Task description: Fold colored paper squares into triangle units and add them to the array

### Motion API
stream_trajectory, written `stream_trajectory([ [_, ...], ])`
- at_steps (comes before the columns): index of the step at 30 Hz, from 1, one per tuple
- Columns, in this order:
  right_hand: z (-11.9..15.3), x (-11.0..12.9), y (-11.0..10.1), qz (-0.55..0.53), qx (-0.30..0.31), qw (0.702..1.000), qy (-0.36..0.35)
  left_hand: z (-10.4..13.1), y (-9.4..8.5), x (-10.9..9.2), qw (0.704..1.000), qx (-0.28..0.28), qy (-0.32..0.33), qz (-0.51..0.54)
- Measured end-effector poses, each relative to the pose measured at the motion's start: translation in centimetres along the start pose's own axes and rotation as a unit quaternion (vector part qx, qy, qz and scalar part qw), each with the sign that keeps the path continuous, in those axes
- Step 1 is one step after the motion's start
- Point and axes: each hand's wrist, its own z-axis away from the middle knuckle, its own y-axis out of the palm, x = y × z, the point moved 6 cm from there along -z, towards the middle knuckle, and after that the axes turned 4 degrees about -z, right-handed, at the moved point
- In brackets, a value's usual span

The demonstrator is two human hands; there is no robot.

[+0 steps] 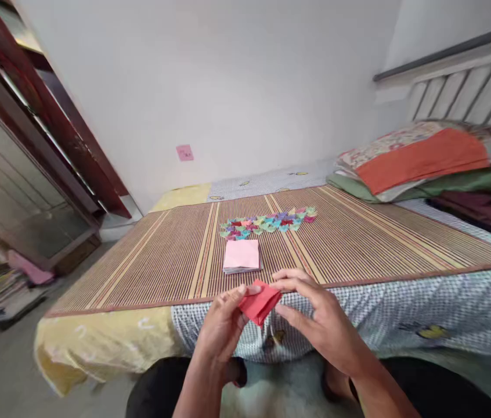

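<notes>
- Legs (161, 386) cut off by the bottom edge; feet mostly hidden.
- Red paper (259, 303), folded, held over the mat's near edge; underside hidden.
- Left hand (223, 325): paper pinched between thumb and fingers; fingertips beneath partly hidden.
- Right hand (321, 319): thumb and fingers held a little apart at the paper's right corner; contact can't be told.
- Stack (242, 254) of paper squares, pink on top, set on the mat (154, 255); lower sheets barely made out.
- Folded pieces (267, 223), multicoloured, laid in rows behind it; too small to be counted.
- Pillows (423, 159) piled at right, partly covered by orange cloth.
- Pink card (184, 152) on wall (228, 81); marks unreadable.
</notes>
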Motion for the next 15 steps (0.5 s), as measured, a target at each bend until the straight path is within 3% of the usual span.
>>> stream_trajectory([
  [15,0.7,1.3,0.8,0.006,0.045,0.998,-0.039,0.5,0.8,0.4,0.999,0.034,-0.007,-0.033],
])
